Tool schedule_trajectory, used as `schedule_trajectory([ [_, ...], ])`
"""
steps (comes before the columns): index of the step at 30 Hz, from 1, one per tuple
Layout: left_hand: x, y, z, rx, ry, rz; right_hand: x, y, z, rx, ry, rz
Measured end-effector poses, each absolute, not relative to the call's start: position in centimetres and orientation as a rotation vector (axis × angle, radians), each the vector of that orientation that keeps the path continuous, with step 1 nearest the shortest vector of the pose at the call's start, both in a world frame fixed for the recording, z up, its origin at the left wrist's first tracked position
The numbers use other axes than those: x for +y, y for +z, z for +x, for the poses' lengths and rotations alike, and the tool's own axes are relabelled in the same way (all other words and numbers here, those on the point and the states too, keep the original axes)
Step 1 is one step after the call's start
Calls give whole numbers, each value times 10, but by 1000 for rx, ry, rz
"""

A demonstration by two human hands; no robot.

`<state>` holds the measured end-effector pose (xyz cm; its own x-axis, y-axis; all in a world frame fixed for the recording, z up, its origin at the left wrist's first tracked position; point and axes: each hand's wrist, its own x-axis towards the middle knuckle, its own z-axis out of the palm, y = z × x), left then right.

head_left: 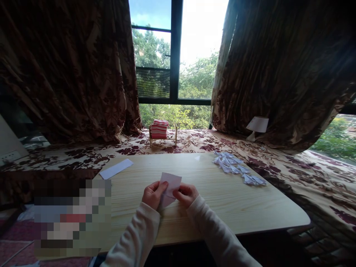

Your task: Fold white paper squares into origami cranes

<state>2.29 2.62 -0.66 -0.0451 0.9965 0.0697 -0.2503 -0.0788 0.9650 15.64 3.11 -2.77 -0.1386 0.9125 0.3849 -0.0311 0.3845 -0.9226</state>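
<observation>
Just above the table, a small sheet of white paper (171, 182) with a crease across its lower part is held between both hands. My left hand (152, 194) pinches its left side, thumb lying on the face toward me. My right hand (187, 193) grips the right edge, fingers curled and partly hidden. Toward the table's far right lies a cluster of several folded white paper pieces (229, 163). A flat strip of white paper (116, 169) rests near the far left corner.
The pale wooden table (222, 211) has a rounded right corner. Behind it, a small wooden rack (162, 139) with folded red-and-white striped cloths (159, 129) and a white lamp (258, 124) stand on a floral-covered ledge (191, 142). A blurred patch hides the table's left part.
</observation>
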Motion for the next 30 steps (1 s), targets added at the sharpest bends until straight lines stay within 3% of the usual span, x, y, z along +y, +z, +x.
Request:
schedule_trajectory([
  [30, 45, -27, 11, 1409, 1512, 1308, 37, -23, 167, -1363, 436, -908],
])
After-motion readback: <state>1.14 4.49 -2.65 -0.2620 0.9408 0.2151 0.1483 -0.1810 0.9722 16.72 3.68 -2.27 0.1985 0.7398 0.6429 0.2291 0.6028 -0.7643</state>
